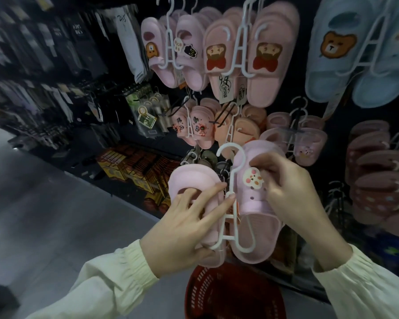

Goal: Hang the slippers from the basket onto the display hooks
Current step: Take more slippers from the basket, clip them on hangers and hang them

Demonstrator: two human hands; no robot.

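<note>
1. Pink slippers (251,217), one pair, clipped on a white plastic hanger (230,196) whose hook end points up. Held in the air in front of the display wall, above the basket, not on any hook.
2. Left slipper of the pair (194,180): plain pink, upper facing the camera, partly covered by the left hand.
3. Right slipper of the pair (256,203): pink, with a small cream bunny-like charm (251,178) and small holes in the upper.
4. Left hand (184,226): fingers spread and closed over the left slipper, thumb under its lower edge, fingertips touching the hanger's stem. Cream sleeve (101,284) at the wrist.
5. Right hand (293,194): fingers curled together, pinching the upper of the right slipper just beside the charm.
6. Red basket (217,293): plastic mesh, on the floor directly below the held pair; contents cannot be told.
7. Display wall (286,93): dark panel. Top row holds pink slippers with bear pictures (240,58) and blue slippers with a brown bear (346,54), all on white hangers.
8. Middle row: smaller pink and orange slippers (217,125) on hangers, just above the held pair; dark pink slippers (373,171) stacked at right.
9. Grey floor (44,203) at left, beside blurred shelves of packaged goods.
</note>
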